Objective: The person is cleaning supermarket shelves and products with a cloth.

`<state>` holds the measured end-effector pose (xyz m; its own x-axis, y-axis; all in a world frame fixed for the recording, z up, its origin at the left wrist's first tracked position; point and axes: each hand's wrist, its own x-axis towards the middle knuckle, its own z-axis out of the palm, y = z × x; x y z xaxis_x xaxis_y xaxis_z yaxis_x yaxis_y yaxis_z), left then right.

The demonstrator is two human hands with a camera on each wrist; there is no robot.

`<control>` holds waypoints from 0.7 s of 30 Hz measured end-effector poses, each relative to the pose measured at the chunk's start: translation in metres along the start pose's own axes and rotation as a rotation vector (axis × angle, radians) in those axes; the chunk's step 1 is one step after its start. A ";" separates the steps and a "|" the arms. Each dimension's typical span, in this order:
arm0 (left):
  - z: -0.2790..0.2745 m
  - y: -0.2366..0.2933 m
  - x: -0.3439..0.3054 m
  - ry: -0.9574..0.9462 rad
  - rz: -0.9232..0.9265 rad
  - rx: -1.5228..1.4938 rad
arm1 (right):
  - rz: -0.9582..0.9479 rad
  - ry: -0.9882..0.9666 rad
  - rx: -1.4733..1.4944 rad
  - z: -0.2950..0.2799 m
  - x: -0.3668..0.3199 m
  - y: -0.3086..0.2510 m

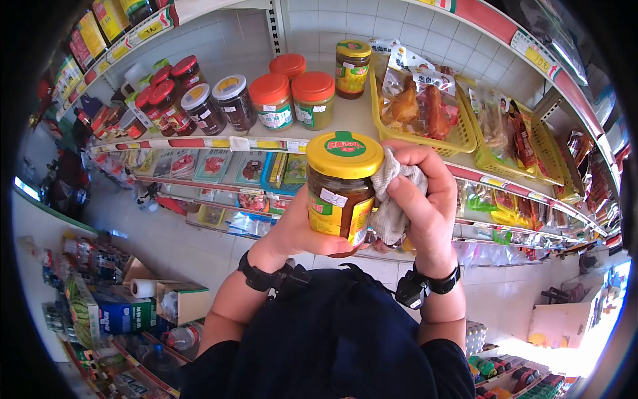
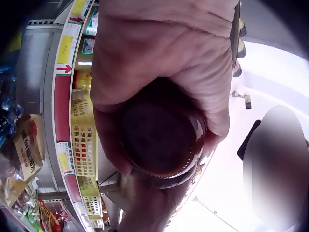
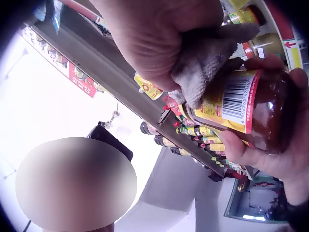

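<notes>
A glass jar (image 1: 345,219) of dark brown contents, with a yellow lid, a yellow and green label and a small white price sticker, stands upright before my chest in the head view. My left hand (image 1: 292,229) grips it low, thumb across the front; the left wrist view shows the jar's round base (image 2: 159,137) inside the curled fingers. On the other side my right hand (image 1: 428,206) pinches a bunched light-grey cloth (image 1: 392,216), which lies against the jar just under the lid. The right wrist view shows the cloth next to the barcode label (image 3: 236,99).
Behind the jar runs a store shelf (image 1: 352,123) with red-lidded jars (image 1: 274,100), white-lidded dark jars (image 1: 232,106) and another yellow-lidded jar (image 1: 352,70). Yellow baskets (image 1: 462,139) of packaged meat stand to the right. Lower shelves hold flat packets (image 1: 212,166).
</notes>
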<state>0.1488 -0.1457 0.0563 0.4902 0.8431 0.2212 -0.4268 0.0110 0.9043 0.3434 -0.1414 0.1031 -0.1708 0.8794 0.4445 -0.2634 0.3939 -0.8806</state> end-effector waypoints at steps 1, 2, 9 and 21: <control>0.000 0.000 -0.001 -0.041 -0.016 -0.038 | 0.002 0.001 0.005 0.000 0.001 0.000; 0.002 0.002 -0.001 -0.026 -0.025 -0.056 | 0.053 0.009 0.034 0.001 0.002 -0.002; -0.005 0.004 -0.007 -0.143 -0.160 -0.257 | 0.327 -0.056 0.200 -0.001 0.016 -0.004; -0.009 0.001 -0.006 0.003 -0.139 -0.169 | 0.201 -0.089 0.017 0.005 0.028 0.019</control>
<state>0.1392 -0.1459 0.0528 0.5514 0.8285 0.0974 -0.4764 0.2169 0.8520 0.3291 -0.1107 0.0996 -0.3043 0.9125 0.2735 -0.2312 0.2078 -0.9505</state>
